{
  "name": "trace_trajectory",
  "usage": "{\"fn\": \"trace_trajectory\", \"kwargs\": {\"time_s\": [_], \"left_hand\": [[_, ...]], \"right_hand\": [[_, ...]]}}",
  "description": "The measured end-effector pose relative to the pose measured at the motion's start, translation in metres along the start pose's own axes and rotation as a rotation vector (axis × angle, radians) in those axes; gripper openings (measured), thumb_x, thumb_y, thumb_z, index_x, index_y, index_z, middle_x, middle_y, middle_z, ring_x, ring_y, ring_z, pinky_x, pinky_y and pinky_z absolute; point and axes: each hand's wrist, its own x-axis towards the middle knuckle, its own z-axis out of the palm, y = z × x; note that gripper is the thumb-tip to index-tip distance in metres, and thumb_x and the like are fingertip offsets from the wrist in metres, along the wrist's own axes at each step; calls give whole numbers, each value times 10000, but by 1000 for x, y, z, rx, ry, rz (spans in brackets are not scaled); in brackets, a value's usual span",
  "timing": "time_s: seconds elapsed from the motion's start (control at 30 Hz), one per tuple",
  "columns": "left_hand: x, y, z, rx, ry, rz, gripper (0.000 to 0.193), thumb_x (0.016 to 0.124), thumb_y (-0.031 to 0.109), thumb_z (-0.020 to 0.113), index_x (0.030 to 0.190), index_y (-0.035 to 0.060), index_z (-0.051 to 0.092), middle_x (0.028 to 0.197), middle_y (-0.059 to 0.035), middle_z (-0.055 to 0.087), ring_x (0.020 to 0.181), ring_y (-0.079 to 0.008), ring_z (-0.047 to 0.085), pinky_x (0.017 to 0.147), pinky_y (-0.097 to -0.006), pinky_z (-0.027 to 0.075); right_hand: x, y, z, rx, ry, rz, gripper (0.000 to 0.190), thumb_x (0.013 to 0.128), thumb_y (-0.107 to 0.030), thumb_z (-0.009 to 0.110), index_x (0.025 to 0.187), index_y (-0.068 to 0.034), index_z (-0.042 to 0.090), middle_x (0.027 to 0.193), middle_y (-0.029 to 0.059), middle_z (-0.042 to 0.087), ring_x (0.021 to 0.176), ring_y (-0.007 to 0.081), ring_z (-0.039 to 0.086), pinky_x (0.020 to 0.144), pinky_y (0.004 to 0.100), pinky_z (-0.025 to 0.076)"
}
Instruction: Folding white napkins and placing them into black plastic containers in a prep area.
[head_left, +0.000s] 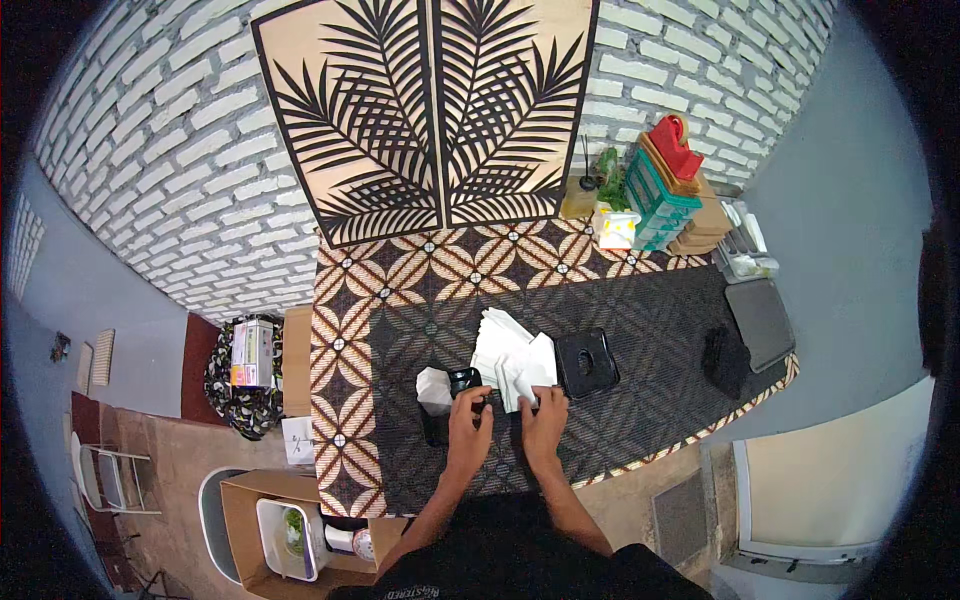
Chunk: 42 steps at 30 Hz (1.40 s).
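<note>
White folded paper pieces, probably napkins (504, 349), lie fanned in a pile on the dark mat (645, 322). My right hand (546, 424) is at the pile's near edge, its fingertips on a white piece; whether it grips the piece is unclear. Just left of the pile, my left hand (471, 431) is beside a black container (433, 429), its fingers bent near a shiny black part (465, 379). White paper (433, 390) stands up out of that container. To the right of the pile lies a black lid with an oval opening (586, 363).
Along the back right stand a teal drawer unit (660, 199) with a red tape dispenser (675, 146) on top, cardboard boxes (699, 225) and a grey tray (759, 324). A black object (725, 361) lies near the right end. An open cardboard box (244, 525) is at lower left.
</note>
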Motion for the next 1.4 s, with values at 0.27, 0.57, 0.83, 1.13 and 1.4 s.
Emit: {"fn": "trace_trajectory", "kwargs": {"time_s": [0.27,0.57,0.83,1.13,1.4], "left_hand": [[5,0,-15,-316,-59,-177,232,933,113,623,1137,9,592,981,-84,655,864,-141,595,757,-277,474],[-6,17,-65,-123,-71,-119,113,931,92,634,944,-19,638,747,-10,601,716,-61,521,645,-255,436],[-17,-14,-67,-93,191,-46,161,913,63,629,1066,11,632,950,-65,615,801,-110,541,705,-271,452],[-16,-35,-72,2,301,7,417,901,21,612,1298,11,484,1137,-121,557,912,-181,545,781,-311,474],[-6,-44,-73,-38,224,-75,510,873,-3,634,1342,2,434,1260,-152,512,1081,-243,545,917,-353,461]], "right_hand": [[11,-44,-23,980,-365,395,177,891,-81,669,1043,-4,620,909,-5,617,820,81,555,749,256,451],[37,-60,-32,1079,-491,366,180,920,-143,665,958,29,701,871,1,623,819,66,530,745,246,436],[31,-93,-31,768,-475,-35,158,864,-71,700,855,31,579,753,7,531,681,74,462,608,248,387],[-14,-74,19,404,-505,-136,691,890,-86,659,1450,62,284,1168,257,610,1051,313,635,860,380,527],[-6,-90,11,585,-713,68,695,914,-109,619,1472,44,235,1291,305,541,1219,373,548,993,388,456]]}}
